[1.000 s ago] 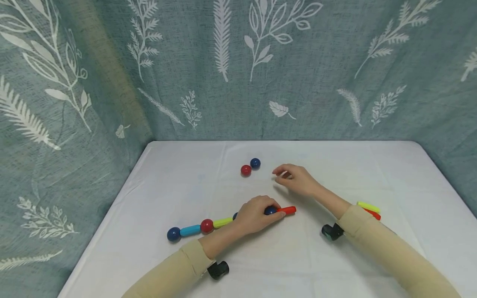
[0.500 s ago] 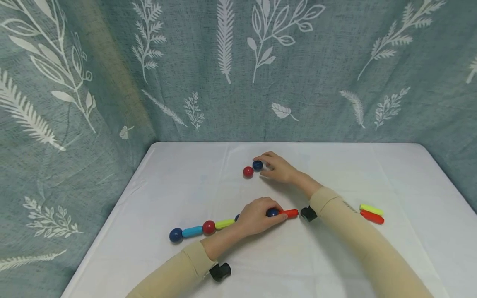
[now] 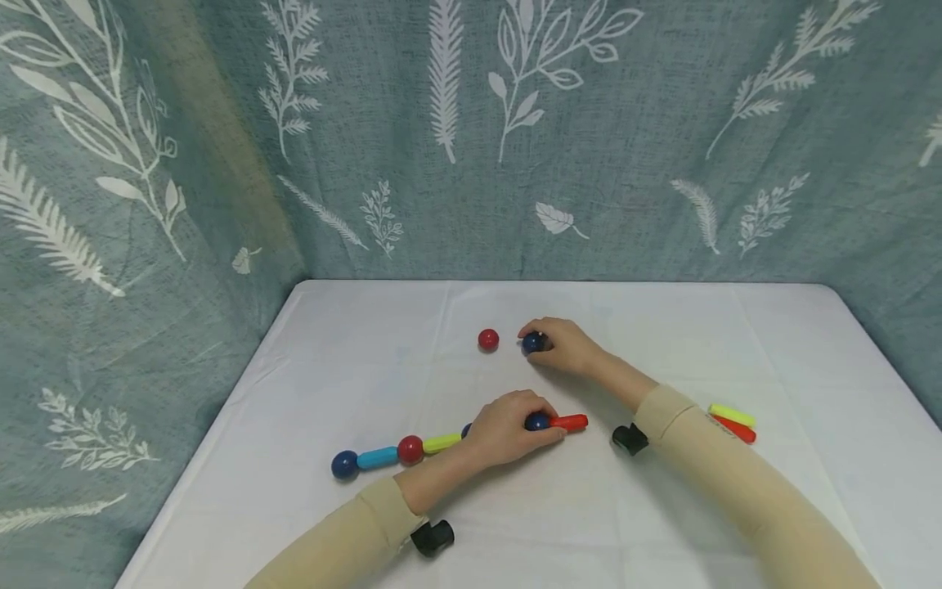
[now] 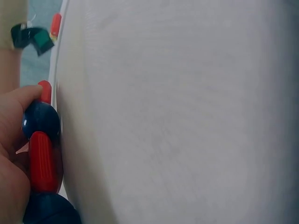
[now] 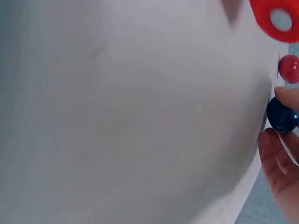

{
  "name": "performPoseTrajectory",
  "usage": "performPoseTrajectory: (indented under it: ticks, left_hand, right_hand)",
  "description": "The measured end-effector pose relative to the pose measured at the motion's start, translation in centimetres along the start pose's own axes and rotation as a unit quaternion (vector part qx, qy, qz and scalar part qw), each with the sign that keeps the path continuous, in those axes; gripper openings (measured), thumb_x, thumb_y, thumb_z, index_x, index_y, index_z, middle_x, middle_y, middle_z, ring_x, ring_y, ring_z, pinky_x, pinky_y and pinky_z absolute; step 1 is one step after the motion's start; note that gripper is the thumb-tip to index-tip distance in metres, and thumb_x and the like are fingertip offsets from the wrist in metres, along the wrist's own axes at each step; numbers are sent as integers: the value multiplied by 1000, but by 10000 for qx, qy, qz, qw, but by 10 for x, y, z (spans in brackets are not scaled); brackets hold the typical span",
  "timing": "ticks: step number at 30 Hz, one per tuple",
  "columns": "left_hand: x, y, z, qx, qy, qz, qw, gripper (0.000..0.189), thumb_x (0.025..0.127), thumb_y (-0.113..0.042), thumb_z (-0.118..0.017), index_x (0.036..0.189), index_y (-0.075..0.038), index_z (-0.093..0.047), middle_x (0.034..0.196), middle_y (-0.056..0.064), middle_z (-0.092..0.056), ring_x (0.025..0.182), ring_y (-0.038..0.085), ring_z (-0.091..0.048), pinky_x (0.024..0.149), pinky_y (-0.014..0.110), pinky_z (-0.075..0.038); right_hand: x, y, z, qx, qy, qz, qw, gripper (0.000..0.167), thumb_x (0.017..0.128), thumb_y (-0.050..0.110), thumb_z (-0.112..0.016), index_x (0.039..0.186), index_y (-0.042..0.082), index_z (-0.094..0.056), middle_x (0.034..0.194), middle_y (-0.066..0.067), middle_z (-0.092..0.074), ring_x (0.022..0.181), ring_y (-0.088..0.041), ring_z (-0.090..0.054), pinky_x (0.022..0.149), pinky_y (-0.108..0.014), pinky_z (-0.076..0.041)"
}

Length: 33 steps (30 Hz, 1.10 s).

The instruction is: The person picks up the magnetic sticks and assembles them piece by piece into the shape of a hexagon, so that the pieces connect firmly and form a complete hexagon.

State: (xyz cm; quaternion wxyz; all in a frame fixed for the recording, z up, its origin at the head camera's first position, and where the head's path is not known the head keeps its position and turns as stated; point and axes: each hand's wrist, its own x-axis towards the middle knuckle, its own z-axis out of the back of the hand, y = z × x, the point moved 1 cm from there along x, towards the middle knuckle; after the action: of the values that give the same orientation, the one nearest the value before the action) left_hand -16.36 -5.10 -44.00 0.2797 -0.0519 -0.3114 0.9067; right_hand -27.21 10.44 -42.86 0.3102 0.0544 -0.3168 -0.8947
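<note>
My left hand (image 3: 508, 425) grips a row of joined balls and rods lying on the table. From its left end come a blue ball (image 3: 344, 465), a light blue rod (image 3: 378, 457), a red ball (image 3: 410, 450) and a yellow-green rod (image 3: 441, 442). The hand hides the middle, where the left wrist view shows a red rod (image 4: 43, 163) between blue balls. Past the fingers a red rod (image 3: 570, 423) ends the row. Farther back, my right hand (image 3: 570, 348) pinches a separate blue ball (image 3: 533, 343) between thumb and fingers, at or near the tabletop.
A loose red ball (image 3: 488, 340) sits left of the right hand. Beside the right forearm lie a yellow-green rod (image 3: 732, 414) and a red rod (image 3: 742, 431), partly hidden by the sleeve. Patterned cloth (image 3: 471, 204) hangs behind the white table (image 3: 353, 352).
The right hand reached left to the loose blue ball, took hold of it and drew it right and nearer, away from the red ball. The left hand stays on the row.
</note>
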Motion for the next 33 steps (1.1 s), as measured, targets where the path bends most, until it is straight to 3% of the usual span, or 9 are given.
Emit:
performPoseTrajectory:
  ticks: [4,7,12,18,22,26,33]
  left_hand:
    - [-1,-1,1,55,30,-22,10000,23,88,-38,-72,100,-18,-72,90,-8,-62,79,7,-53,67,19,-43]
    - [-1,-2,0,65,37,-70,9999,22,88,-37,-71,99,-18,-72,91,-7,-63,80,7,-53,68,19,-43]
    - [0,-3,1,-46,43,-18,10000,22,89,-36,-71,101,-17,-73,92,-7,-64,80,7,-54,71,20,-44]
    - [2,-1,1,-221,-22,135,9997,23,88,-33,-72,103,-16,-73,96,-5,-66,84,9,-55,75,23,-46]
    - [3,0,2,-230,-21,257,9994,24,89,-35,-71,104,-17,-73,99,-5,-67,86,9,-55,76,23,-46]
    - [3,0,2,-233,-56,175,9996,23,89,-33,-72,103,-15,-73,97,-4,-67,84,10,-55,75,23,-46]
    - [3,-1,2,-273,-40,124,9995,23,89,-32,-72,102,-14,-73,96,-3,-67,84,10,-55,74,23,-45]
  right_hand:
    - [-27,-4,3,528,77,-209,9984,36,88,11,-71,123,7,-62,121,-14,-63,98,-25,-62,82,-39,-52]
    - [-50,-8,6,879,118,-379,9953,37,88,13,-72,123,8,-62,120,-12,-63,101,-25,-63,82,-38,-53]
    - [-87,-12,12,1211,61,-561,9910,37,89,15,-72,124,8,-62,120,-9,-64,109,-27,-61,90,-41,-51]
    - [-120,-18,20,1401,132,-795,9868,37,88,17,-73,123,10,-63,119,-7,-63,107,-24,-61,87,-35,-52]
    - [-131,-19,21,1537,215,-840,9843,37,88,18,-73,124,10,-63,118,-7,-63,100,-20,-62,83,-30,-51]
    - [-134,-19,17,1704,252,-758,9821,37,89,19,-73,124,10,-62,118,-7,-63,96,-18,-61,81,-27,-51]
    - [-133,-16,12,1737,374,-628,9821,36,90,18,-71,123,12,-61,118,-6,-63,101,-20,-62,82,-28,-51]
